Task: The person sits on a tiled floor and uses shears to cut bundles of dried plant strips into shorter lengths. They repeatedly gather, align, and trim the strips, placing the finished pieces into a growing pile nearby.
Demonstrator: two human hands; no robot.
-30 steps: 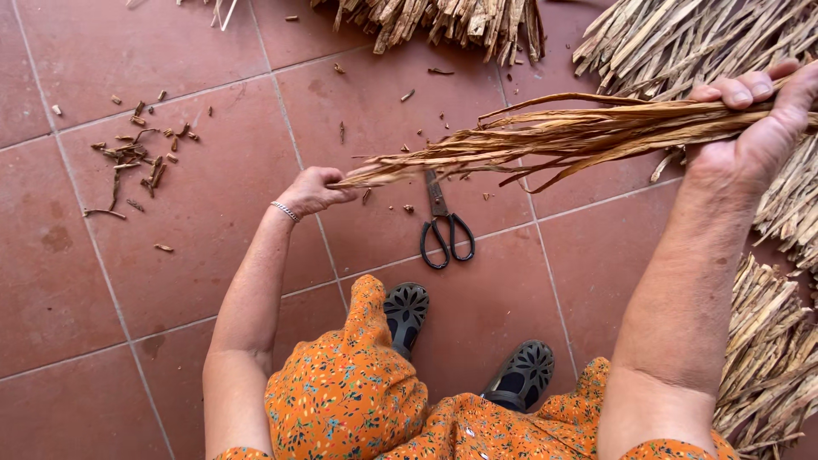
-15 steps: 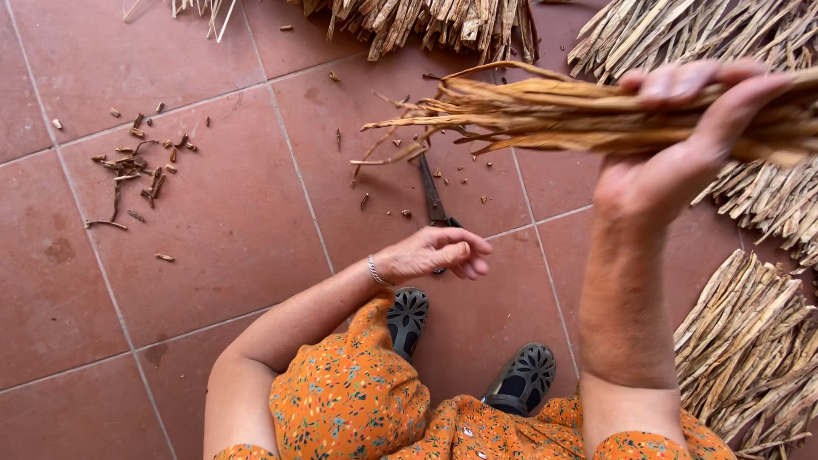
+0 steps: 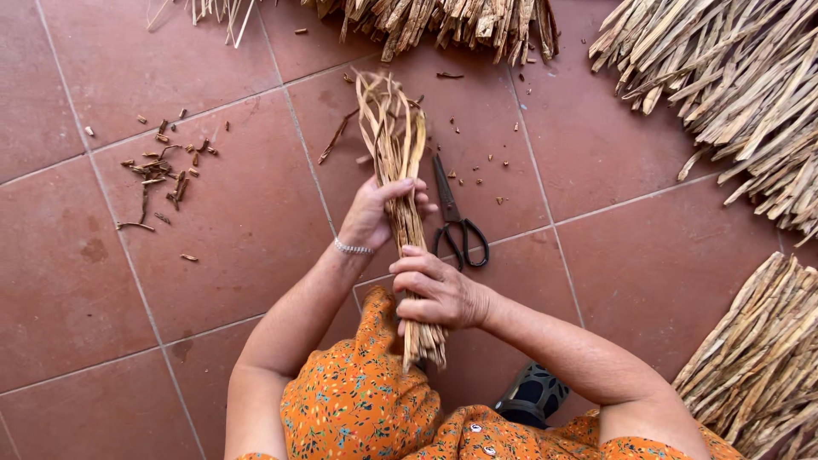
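A bundle of dried tan plant strips (image 3: 398, 149) stands nearly upright in front of me, its loose ends pointing away over the red floor tiles. My left hand (image 3: 375, 213) is wrapped around the bundle's middle, a thin bracelet on its wrist. Just below it, my right hand (image 3: 439, 290) grips the lower part, and the cut ends stick out beneath it above my orange patterned clothing (image 3: 366, 400). Black scissors (image 3: 456, 221) lie on the tiles just right of the bundle, untouched by either hand.
Heaps of the same dried strips lie along the top edge (image 3: 443, 21), at the upper right (image 3: 733, 94) and at the lower right (image 3: 758, 366). Small brown trimmings (image 3: 166, 175) are scattered on the tiles at left. A dark sandal (image 3: 532, 396) shows below my right forearm.
The bundle swung from lying crosswise at the upper right to upright in the centre. My left hand left the scissors area and closed on the bundle; my right hand came down with it.
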